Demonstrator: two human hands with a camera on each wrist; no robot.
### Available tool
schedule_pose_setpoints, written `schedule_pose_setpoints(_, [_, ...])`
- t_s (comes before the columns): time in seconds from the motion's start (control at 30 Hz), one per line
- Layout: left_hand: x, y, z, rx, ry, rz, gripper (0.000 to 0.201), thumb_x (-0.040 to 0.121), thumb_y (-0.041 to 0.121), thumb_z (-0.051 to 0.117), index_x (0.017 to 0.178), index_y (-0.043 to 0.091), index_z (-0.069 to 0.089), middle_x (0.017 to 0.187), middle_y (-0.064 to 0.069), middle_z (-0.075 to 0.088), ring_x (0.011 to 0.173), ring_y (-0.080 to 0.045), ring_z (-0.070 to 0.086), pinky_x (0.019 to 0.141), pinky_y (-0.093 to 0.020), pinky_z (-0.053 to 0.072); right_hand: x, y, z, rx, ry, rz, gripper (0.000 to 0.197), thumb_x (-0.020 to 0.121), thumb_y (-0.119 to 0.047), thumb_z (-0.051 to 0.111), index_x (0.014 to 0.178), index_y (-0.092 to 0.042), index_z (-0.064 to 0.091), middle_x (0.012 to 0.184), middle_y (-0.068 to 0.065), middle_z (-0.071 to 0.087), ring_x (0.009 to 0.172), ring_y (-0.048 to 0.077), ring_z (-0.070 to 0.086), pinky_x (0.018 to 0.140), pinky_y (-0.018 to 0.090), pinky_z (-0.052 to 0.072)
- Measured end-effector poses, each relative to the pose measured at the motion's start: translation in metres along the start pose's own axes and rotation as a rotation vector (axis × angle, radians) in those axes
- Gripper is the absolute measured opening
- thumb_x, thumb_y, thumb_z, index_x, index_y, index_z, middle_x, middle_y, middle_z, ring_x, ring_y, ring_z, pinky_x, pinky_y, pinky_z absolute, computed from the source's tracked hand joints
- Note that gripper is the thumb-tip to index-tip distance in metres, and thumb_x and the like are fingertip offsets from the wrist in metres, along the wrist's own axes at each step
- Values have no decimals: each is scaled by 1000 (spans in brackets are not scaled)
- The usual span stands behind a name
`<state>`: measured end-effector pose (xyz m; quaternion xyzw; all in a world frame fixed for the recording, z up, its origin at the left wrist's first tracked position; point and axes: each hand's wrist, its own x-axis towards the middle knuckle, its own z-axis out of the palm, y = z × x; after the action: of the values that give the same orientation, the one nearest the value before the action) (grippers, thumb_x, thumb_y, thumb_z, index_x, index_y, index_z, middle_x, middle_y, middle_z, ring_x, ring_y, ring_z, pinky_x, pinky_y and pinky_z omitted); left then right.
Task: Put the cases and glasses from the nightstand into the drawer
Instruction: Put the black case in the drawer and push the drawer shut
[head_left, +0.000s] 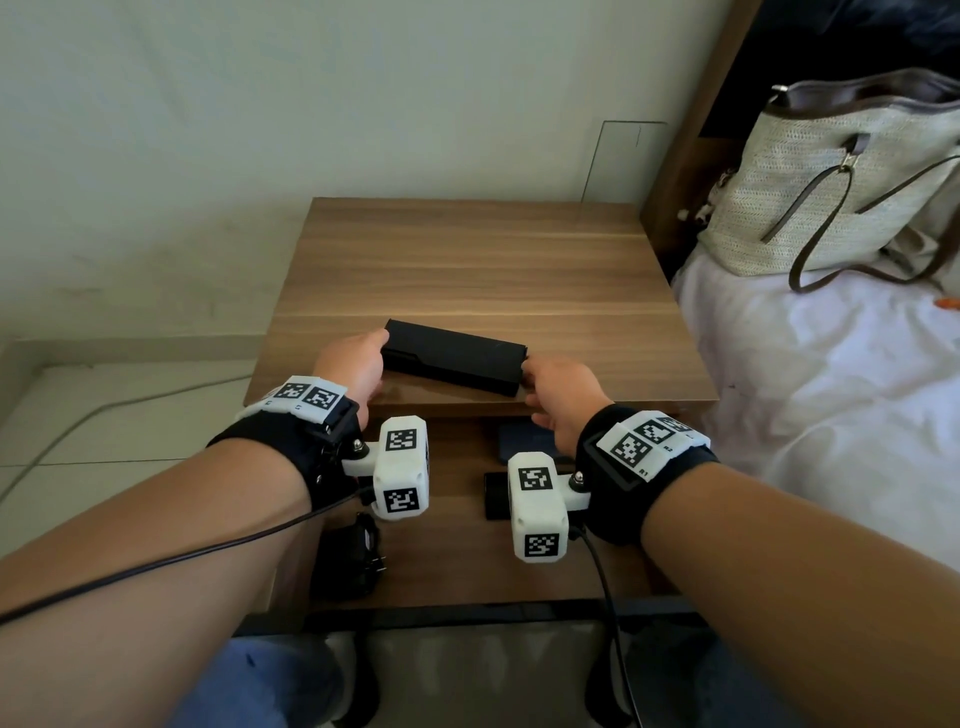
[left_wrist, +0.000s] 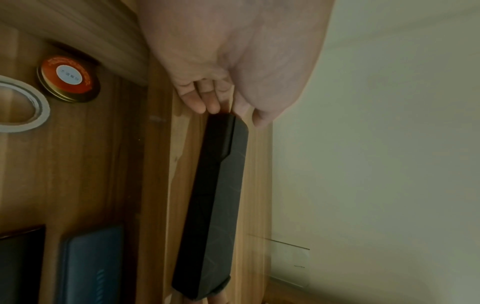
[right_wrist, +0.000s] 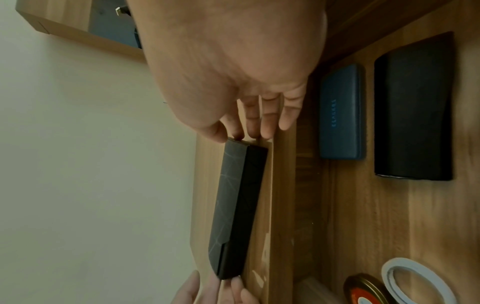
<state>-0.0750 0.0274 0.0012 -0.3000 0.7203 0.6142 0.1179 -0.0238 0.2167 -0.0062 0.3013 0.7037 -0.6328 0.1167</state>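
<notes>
A long black glasses case (head_left: 453, 362) lies at an angle near the front edge of the wooden nightstand top (head_left: 467, 260). My left hand (head_left: 382, 353) pinches its left end, and in the left wrist view that hand (left_wrist: 228, 115) has its fingers and thumb on either side of the case (left_wrist: 213, 201). My right hand (head_left: 527, 379) pinches the right end; its wrist view shows this hand (right_wrist: 233, 136) with thumb and fingers on the end of the case (right_wrist: 239, 205). Below, the drawer (head_left: 457, 561) stands open, with a blue case (right_wrist: 340, 115) and a black case (right_wrist: 413, 109) lying inside.
The drawer also holds a round orange-lidded tin (left_wrist: 68, 80), a white tape roll (left_wrist: 23, 107) and a black charger (head_left: 348, 561). A woven handbag (head_left: 841, 176) sits on the white bed at the right. A wall stands behind the nightstand, with tiled floor to the left.
</notes>
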Motion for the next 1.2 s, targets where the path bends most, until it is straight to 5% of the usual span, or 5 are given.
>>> schedule_pose_setpoints(0.3, [-5, -9, -4, -64, -69, 66, 15, 94, 32, 58, 108, 28, 62, 122, 4, 58, 98, -14, 57, 89, -31, 52, -5, 0, -5, 14, 40, -25, 35, 95, -21, 47, 127, -10, 54, 92, -1, 58, 86, 19, 56, 54, 23, 44])
schedule_pose_setpoints(0.5, [-19, -21, -3, -80, -124, 64, 10, 87, 33, 67, 86, 26, 60, 109, -2, 63, 92, -16, 59, 66, -25, 49, -21, -2, -22, -18, 111, -11, 22, 93, -36, 51, 106, -19, 51, 85, -2, 54, 78, 14, 55, 67, 29, 46])
schedule_pose_setpoints(0.83, [-42, -34, -3, 194, -360, 9, 18, 84, 34, 69, 89, 23, 57, 91, 3, 62, 73, -12, 56, 55, -25, 33, -37, 12, -61, -282, 110, 30, 20, 87, -27, 56, 70, -19, 51, 68, 0, 52, 56, 13, 50, 50, 26, 42])
schedule_pose_setpoints(1.03, [-55, -41, 3, 434, -515, -128, 12, 93, 20, 61, 99, 10, 56, 88, -8, 65, 67, -17, 58, 46, -23, 45, -41, 20, -71, -512, -78, 285, 40, 93, -33, 53, 118, -1, 53, 104, 15, 64, 63, 21, 58, 56, 27, 46])
schedule_pose_setpoints(1.2, [-48, -59, 13, 533, -572, -262, 30, 94, 26, 59, 113, 3, 58, 114, -17, 67, 96, -30, 67, 76, -38, 56, -43, 26, -71, -631, -161, 315, 32, 98, -31, 47, 118, -6, 50, 110, 17, 63, 67, 21, 57, 55, 29, 46])
